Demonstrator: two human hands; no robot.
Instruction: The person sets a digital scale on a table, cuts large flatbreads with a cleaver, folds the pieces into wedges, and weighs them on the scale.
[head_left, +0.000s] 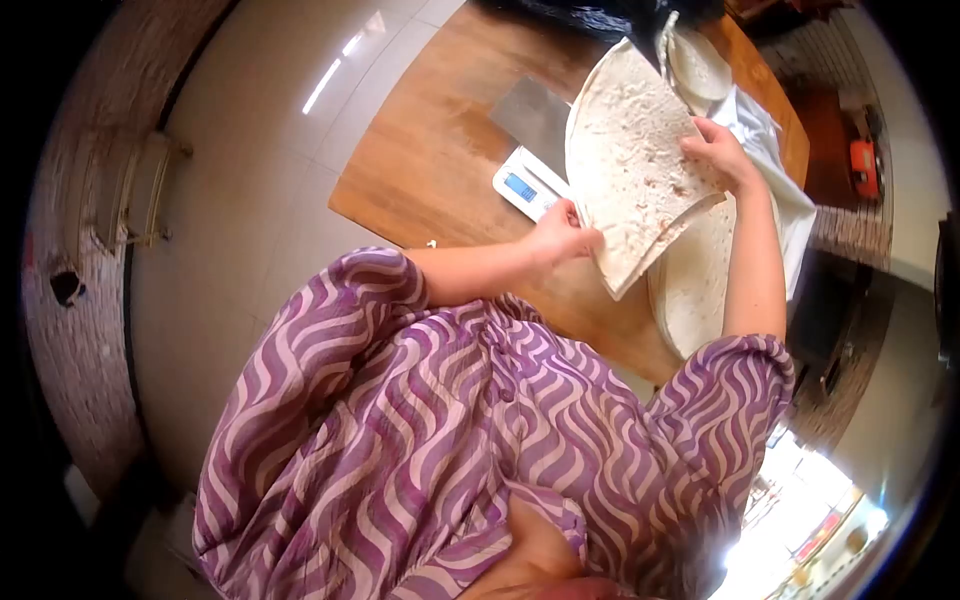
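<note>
Between my two hands is a folded stack of thin flatbread [640,150], pale with light brown spots and raised above the table. My left hand [565,238] pinches its lower left edge. My right hand [718,152] grips the right edge, fingers closed around it. Just left of the bread lies a white digital kitchen scale [508,193] with a lit blue display, partly covered by the bread in this view. More flatbread [690,300] lies under my right forearm, at the table's near right side.
The wooden table [430,130] holds a grey flat sheet [532,115] behind the scale. Further flatbread [697,70] and a white cloth [745,120] are at the far right. Black plastic [590,20] lies at the far edge. Tiled floor [260,170] stretches to the left.
</note>
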